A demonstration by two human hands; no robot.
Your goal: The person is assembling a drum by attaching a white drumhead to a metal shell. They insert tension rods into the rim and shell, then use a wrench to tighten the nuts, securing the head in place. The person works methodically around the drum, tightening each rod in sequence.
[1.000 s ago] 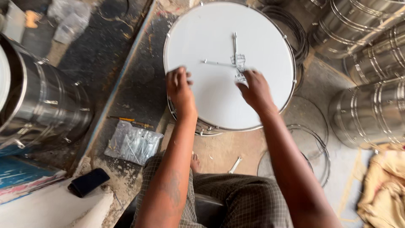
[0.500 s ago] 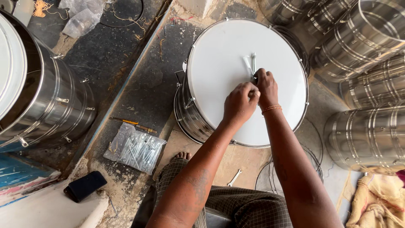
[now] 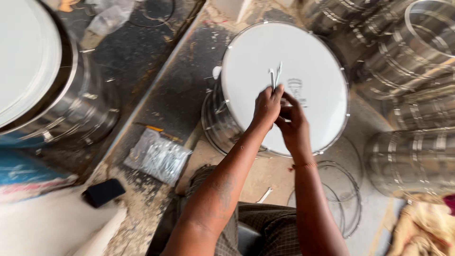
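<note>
A: Item one, the drum?

B: Drum [image 3: 284, 85], steel shell, white round head facing up, standing on the floor between the dark strip of floor on the left and the stacked shells on the right. A grey printed mark sits near the middle of the head.

A: Item two, the hands?

B: Left hand [image 3: 267, 108] and right hand [image 3: 295, 124], both over the drum head, touching each other near its middle. The left hand's fingers are curled shut around a bundle of thin metal rods [image 3: 275, 77], whose ends stick up past the knuckles. The right hand's fingers are bent in toward the left hand; what they grip, I cannot tell.

A: Item three, surroundings?

B: One large drum [image 3: 42, 90] lying at the left edge of the floor, white head showing. Several bare steel shells [image 3: 417, 71] piled at the right. Clear plastic bag of small metal parts [image 3: 159, 155] on the floor just left of the person's knee. Black phone [image 3: 103, 192] near the lower left. Wire hoops [image 3: 343, 194] flat on the floor below the drum.
</note>
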